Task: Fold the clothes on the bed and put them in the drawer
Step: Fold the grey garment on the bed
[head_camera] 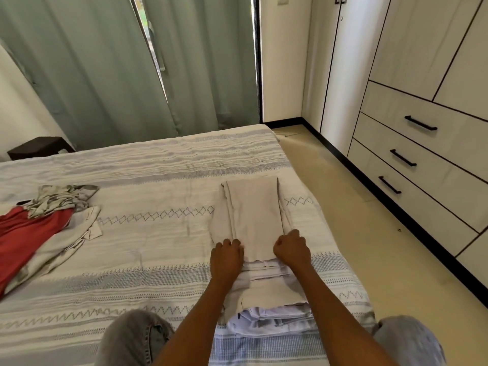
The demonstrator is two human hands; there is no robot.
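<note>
Head view of a folding step in progress. A beige garment (pixel 250 217), already narrowed into a long strip, lies lengthwise on the striped bedspread (pixel 148 249) near the bed's right edge, its far end pointing toward the green curtains (pixel 105 70). The left hand (pixel 226 257) and right hand (pixel 291 249) sit on either side of the strip's near end, fingers curled and pinching the cloth at its two near corners — both hands grip the garment and neither is free. Just nearer the person, touching the strip's near end and partly beneath it, rests a stack of folded clothes (pixel 269 310), pale and white. Well apart on the left of the bed lies the unfolded pile (pixel 50 223): a red piece, a patterned piece and a light one, overlapping. The drawers (pixel 412 159) with black bar handles stand across the floor to the right, all pushed in. Judged step: the crosswise fold of the beige piece, with several garments not yet folded and nothing visibly stowed. The next move probably calls for lifting the two pinched corners together and carrying them toward the far end, keeping the edges aligned so the layers do not slide — then smoothing the packet flat. A drawer must be pulled out before anything can go in.
</note>
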